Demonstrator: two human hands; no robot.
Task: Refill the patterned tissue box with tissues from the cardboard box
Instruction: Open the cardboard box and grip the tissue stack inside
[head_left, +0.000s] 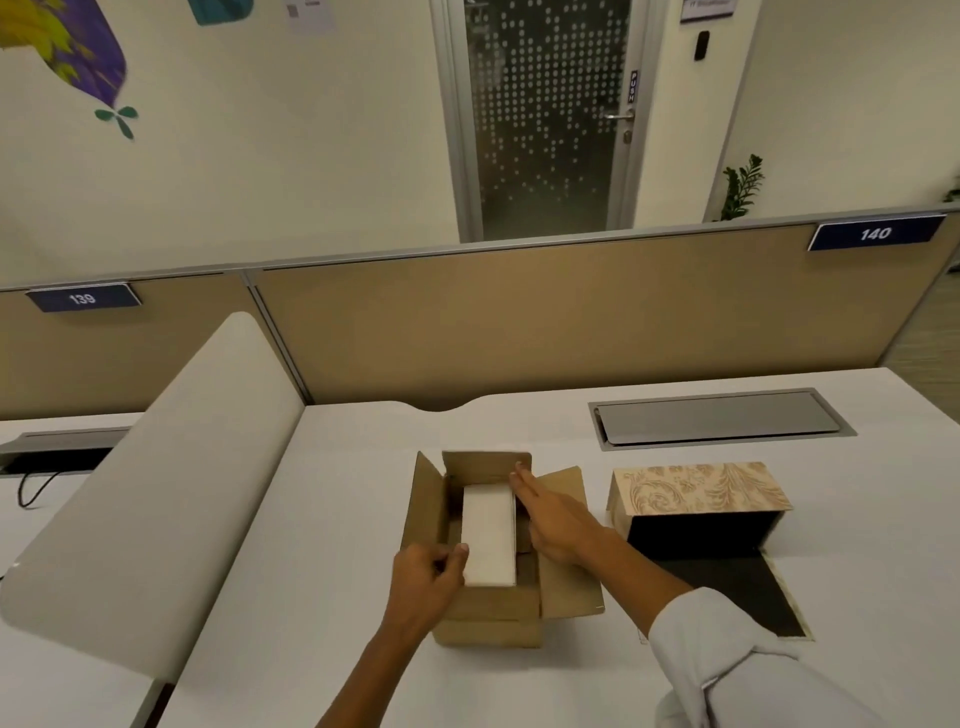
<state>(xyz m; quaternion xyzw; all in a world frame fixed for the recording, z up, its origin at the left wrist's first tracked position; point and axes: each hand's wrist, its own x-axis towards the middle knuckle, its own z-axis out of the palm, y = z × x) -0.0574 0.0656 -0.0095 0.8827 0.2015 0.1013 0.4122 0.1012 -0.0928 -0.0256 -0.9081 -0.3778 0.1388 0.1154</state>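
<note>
The white tabletop (363, 519) carries two boxes side by side toward its middle, well in from the far edge. The cardboard box (488, 618), plain brown corrugated board, stands with its four flaps folded outward and its long axis running from the near edge toward the far edge. To its right, apart from it, the patterned tissue box (696, 491) lies with its long axis across the tabletop; its beige surface bears a leafy scroll pattern, its dark inside faces the near edge, and a dark flap lies flat on the tabletop before it. Inside the cardboard box sits a stack of tissues (489, 532), a smooth white oblong block lying lengthwise like the box. The right hand (556, 514), fingers straight and together, lies flat along the stack's right side, gripping nothing visible. The left hand (428, 577) curls at the stack's near left corner, thumb on top, its fingers (461, 553) pinching that end.
</note>
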